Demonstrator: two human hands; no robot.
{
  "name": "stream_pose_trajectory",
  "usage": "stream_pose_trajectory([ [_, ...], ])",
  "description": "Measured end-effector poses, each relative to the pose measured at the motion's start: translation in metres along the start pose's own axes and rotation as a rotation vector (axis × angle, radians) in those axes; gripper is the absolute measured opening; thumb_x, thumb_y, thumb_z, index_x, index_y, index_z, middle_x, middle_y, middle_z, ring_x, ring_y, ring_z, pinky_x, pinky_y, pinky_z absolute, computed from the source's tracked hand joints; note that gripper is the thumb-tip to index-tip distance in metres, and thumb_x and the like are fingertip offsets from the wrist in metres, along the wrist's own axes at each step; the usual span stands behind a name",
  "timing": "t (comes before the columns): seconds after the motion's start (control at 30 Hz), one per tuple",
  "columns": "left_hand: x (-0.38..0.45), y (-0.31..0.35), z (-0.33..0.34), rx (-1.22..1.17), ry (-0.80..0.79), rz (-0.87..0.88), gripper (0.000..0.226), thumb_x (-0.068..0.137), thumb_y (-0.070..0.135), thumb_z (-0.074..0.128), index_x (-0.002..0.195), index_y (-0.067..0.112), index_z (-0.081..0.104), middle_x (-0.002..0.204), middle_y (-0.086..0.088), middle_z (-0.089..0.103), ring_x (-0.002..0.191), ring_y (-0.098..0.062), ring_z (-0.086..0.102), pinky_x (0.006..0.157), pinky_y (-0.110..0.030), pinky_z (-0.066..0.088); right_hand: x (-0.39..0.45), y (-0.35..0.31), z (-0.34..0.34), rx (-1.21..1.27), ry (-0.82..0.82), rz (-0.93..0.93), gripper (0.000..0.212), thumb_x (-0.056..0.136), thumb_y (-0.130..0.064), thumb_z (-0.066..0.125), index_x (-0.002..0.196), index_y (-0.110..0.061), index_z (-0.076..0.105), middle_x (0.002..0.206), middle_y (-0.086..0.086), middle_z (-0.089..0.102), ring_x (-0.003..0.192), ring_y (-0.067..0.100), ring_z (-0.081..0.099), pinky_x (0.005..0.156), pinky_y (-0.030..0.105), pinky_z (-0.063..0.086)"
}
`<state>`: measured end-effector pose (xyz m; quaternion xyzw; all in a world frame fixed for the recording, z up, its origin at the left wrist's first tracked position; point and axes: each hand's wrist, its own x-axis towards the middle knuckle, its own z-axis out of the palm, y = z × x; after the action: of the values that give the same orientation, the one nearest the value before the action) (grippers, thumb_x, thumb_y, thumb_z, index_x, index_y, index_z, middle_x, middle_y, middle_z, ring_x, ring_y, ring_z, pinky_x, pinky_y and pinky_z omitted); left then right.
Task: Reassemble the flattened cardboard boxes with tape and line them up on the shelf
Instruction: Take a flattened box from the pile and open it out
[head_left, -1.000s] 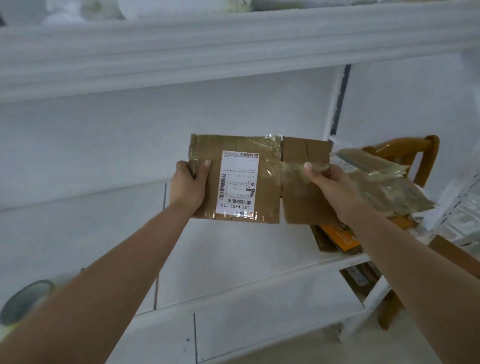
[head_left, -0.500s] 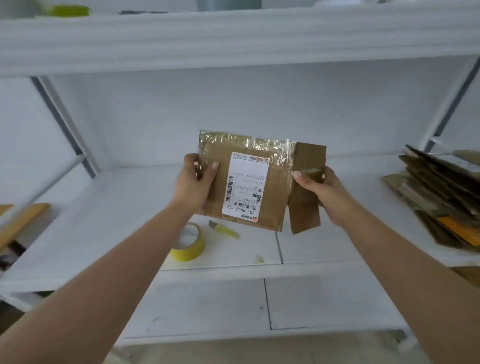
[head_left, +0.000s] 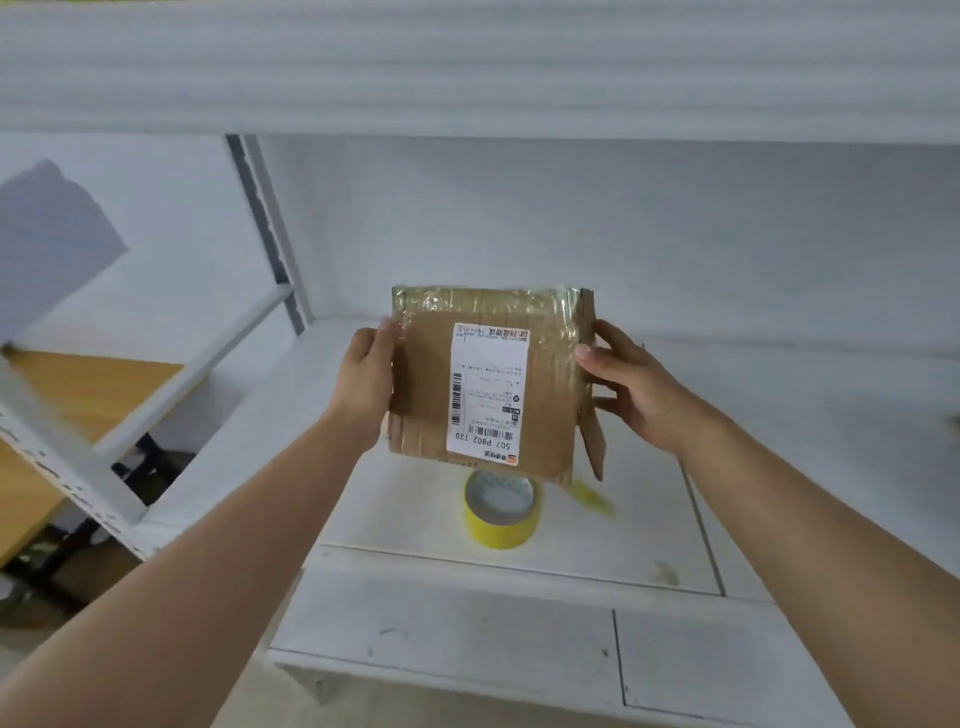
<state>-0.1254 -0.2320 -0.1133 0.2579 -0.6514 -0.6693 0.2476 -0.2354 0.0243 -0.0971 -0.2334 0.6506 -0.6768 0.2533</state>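
Box (head_left: 488, 384): held in the air above the shelf (head_left: 415, 499), broad labelled face toward the camera, old shiny tape across its top edge. It stands upright on edge; the label (head_left: 487, 392) reads sideways, its text running bottom to top. The face is near square, so a long axis cannot be told with confidence. A side flap (head_left: 592, 436) hangs loose at the lower right.

Left hand (head_left: 366, 374) grips the left edge, fingers wrapped round behind. Right hand (head_left: 631, 384) holds the right edge, thumb on the front, fingers behind.

Judgement: the box is being squared up from flat; flaps are not yet closed. Next move calls for folding the loose flap in and fetching the tape (head_left: 501, 512), which lies flat on the shelf directly below the box, beside a small yellow item (head_left: 592, 496), blurred.
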Motion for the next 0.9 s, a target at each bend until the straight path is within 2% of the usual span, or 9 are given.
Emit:
stream_pose_trajectory([
  [0.1, 0.020, 0.000, -0.018, -0.083, 0.047, -0.051, 0.041, 0.103, 0.047, 0.032, 0.111, 0.017, 0.057, 0.115, -0.005, 0.062, 0.097, -0.021, 0.058, 0.086, -0.038, 0.049, 0.027, 0.001, 0.012, 0.041, -0.126, 0.021, 0.068, 0.070, -0.038, 0.077, 0.133, -0.028, 0.053, 0.118, 0.008, 0.062, 0.109, 0.024, 0.056, 0.087, 0.041, 0.035],
  [0.17, 0.032, 0.000, -0.031, -0.115, 0.043, -0.082, 0.042, 0.104, 0.045, 0.031, 0.095, 0.015, 0.059, 0.098, -0.002, 0.065, 0.082, -0.017, 0.061, 0.071, -0.034, 0.050, 0.043, 0.001, 0.029, 0.073, -0.187, 0.013, 0.087, 0.064, -0.055, 0.081, 0.137, -0.020, 0.051, 0.125, 0.010, 0.059, 0.114, 0.027, 0.054, 0.087, 0.040, 0.037],
  [0.27, 0.051, 0.001, -0.046, -0.155, -0.004, -0.097, 0.047, 0.105, 0.041, 0.035, 0.072, 0.015, 0.055, 0.074, 0.001, 0.067, 0.071, -0.017, 0.063, 0.059, -0.034, 0.051, 0.064, -0.002, 0.057, 0.222, -0.180, 0.015, 0.079, 0.067, -0.083, 0.054, 0.121, -0.026, 0.068, 0.127, 0.008, 0.065, 0.119, 0.026, 0.061, 0.090, 0.037, 0.053],
  [0.33, 0.062, 0.003, -0.052, -0.152, -0.031, -0.086, 0.041, 0.104, 0.043, 0.037, 0.086, 0.018, 0.065, 0.081, 0.005, 0.073, 0.083, -0.017, 0.068, 0.067, -0.037, 0.055, 0.076, -0.001, 0.077, 0.303, -0.137, 0.033, 0.076, 0.077, -0.085, 0.030, 0.112, -0.033, 0.073, 0.120, 0.008, 0.069, 0.114, 0.026, 0.065, 0.081, 0.035, 0.057],
  [0.4, 0.072, 0.003, -0.061, -0.158, -0.031, -0.089, 0.033, 0.102, 0.047, 0.042, 0.110, 0.022, 0.062, 0.099, 0.005, 0.073, 0.095, -0.017, 0.068, 0.073, -0.038, 0.055, 0.088, 0.005, 0.095, 0.305, -0.087, 0.046, 0.078, 0.081, -0.082, 0.022, 0.103, -0.031, 0.077, 0.109, 0.007, 0.073, 0.105, 0.026, 0.069, 0.075, 0.033, 0.058],
  [0.47, 0.083, 0.001, -0.075, -0.155, -0.040, -0.105, 0.036, 0.101, 0.050, 0.043, 0.120, 0.023, 0.058, 0.108, 0.002, 0.071, 0.100, -0.018, 0.067, 0.074, -0.036, 0.054, 0.095, 0.014, 0.111, 0.303, -0.042, 0.059, 0.076, 0.078, -0.082, 0.028, 0.095, -0.028, 0.079, 0.100, 0.008, 0.076, 0.097, 0.026, 0.072, 0.070, 0.032, 0.058],
  [0.57, 0.103, -0.006, -0.107, -0.118, -0.111, -0.146, 0.037, 0.099, 0.055, 0.042, 0.105, 0.030, 0.069, 0.101, 0.006, 0.075, 0.098, -0.014, 0.070, 0.077, -0.032, 0.052, 0.104, 0.029, 0.144, 0.358, 0.035, 0.060, 0.069, 0.077, -0.079, 0.035, 0.092, -0.029, 0.080, 0.097, 0.007, 0.076, 0.092, 0.024, 0.073, 0.066, 0.031, 0.059],
  [0.7, 0.117, -0.024, -0.151, -0.082, -0.194, -0.227, 0.039, 0.097, 0.055, 0.045, 0.103, 0.030, 0.073, 0.107, 0.000, 0.075, 0.107, -0.020, 0.068, 0.101, -0.042, 0.047, 0.104, 0.054, 0.190, 0.401, 0.144, 0.078, 0.060, 0.080, -0.071, 0.039, 0.086, -0.028, 0.081, 0.091, 0.007, 0.077, 0.085, 0.022, 0.074, 0.060, 0.027, 0.058],
  [0.9, 0.123, -0.046, -0.179, -0.178, -0.437, -0.359, 0.055, 0.092, 0.065, 0.043, 0.094, 0.024, 0.080, 0.111, -0.008, 0.073, 0.103, -0.024, 0.070, 0.088, -0.041, 0.052, 0.086, 0.088, 0.225, 0.512, 0.364, 0.032, 0.042, 0.088, -0.055, 0.050, 0.111, -0.025, 0.067, 0.093, 0.004, 0.076, 0.082, 0.018, 0.074, 0.057, 0.025, 0.056],
])
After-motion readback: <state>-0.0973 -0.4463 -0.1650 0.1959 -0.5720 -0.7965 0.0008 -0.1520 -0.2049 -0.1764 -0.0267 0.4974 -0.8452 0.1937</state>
